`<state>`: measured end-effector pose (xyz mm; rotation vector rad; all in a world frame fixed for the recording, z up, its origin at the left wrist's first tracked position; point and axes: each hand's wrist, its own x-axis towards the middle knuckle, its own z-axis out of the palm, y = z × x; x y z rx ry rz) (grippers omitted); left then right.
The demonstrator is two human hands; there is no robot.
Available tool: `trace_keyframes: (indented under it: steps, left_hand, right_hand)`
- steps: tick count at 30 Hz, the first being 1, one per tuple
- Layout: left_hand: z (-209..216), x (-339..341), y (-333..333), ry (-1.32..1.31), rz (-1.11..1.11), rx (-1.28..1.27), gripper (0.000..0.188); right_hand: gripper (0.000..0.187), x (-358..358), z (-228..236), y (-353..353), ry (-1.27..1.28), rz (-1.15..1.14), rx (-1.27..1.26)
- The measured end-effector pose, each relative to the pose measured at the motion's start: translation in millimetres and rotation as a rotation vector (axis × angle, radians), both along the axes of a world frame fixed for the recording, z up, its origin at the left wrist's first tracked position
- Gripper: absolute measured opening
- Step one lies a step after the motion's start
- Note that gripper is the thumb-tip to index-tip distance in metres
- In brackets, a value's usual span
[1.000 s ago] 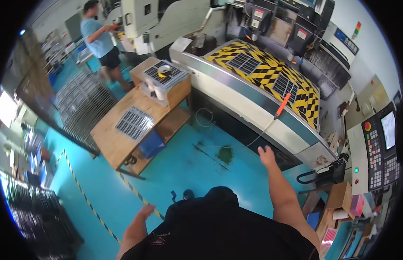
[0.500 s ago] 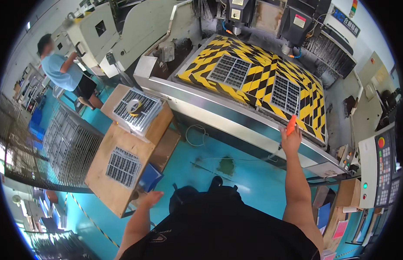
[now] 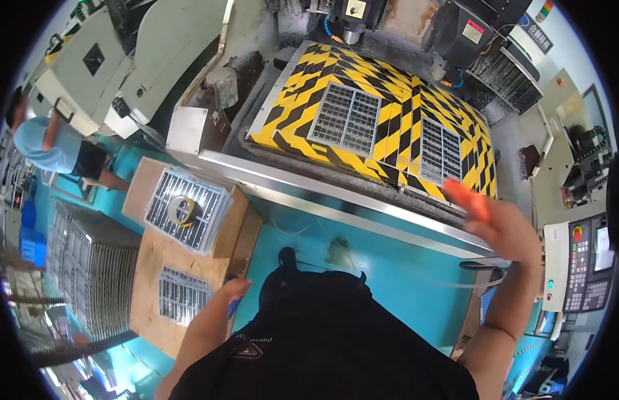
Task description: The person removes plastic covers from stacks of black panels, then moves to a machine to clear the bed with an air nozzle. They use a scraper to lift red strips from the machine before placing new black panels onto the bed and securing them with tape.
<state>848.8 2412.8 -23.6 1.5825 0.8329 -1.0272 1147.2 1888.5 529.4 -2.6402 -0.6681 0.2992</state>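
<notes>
My right hand [image 3: 508, 230] is wrapped round an orange air blow gun [image 3: 471, 199], blurred by motion, over the front edge of the machine bed. The gun points toward the right gridded metal plate [image 3: 441, 152], apart from it. A second gridded plate [image 3: 346, 119] lies left of it on the yellow-and-black striped bed [image 3: 286, 130]. My left hand [image 3: 226, 299] holds nothing, its fingers stretched out, at the right edge of the wooden table [image 3: 148, 270]. Nearest to it on the tabletop are thin gridded plates [image 3: 183, 295].
A roll of tape [image 3: 171, 212] rests on gridded plates in a clear tray [image 3: 216, 207] atop a wooden box. Tall stacked grey trays [image 3: 89, 267] stand left. A control panel [image 3: 579, 267] is at right. Spindles [image 3: 353, 30] hang above the bed. A person [image 3: 49, 147] stands far left.
My right hand with the air blow gun has moved right and nearer to me. My view has shifted, and the table and bed sit further left. My left hand stays low beside the table.
</notes>
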Motion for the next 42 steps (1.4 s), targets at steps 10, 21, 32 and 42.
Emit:
trace_keyframes:
  steps: [10, 21, 32, 42]
  left_hand:
    - [-23.6, 92.5, 26.9, -0.019, 0.004, -0.209, 0.047]
    - [-94.8, 73.7, 45.2, 0.209, -0.009, -0.147, 0.051]
    - [-44.4, 171.9, -14.0, 0.208, -0.057, -0.173, 0.058]
    - [19.3, 218.0, -147.0, 0.164, -0.153, 0.059, 0.062]
  right_hand:
    - [0.038, 66.7, -15.5, 168.4, -0.025, 0.084, -0.658]
    - [0.034, 60.5, -9.0, 85.0, 0.098, -0.296, -0.816]
    - [0.036, 48.8, -52.5, -128.6, 0.2, -0.626, -0.755]
    - [0.043, 53.6, -163.9, -150.9, 0.351, -0.651, -0.434]
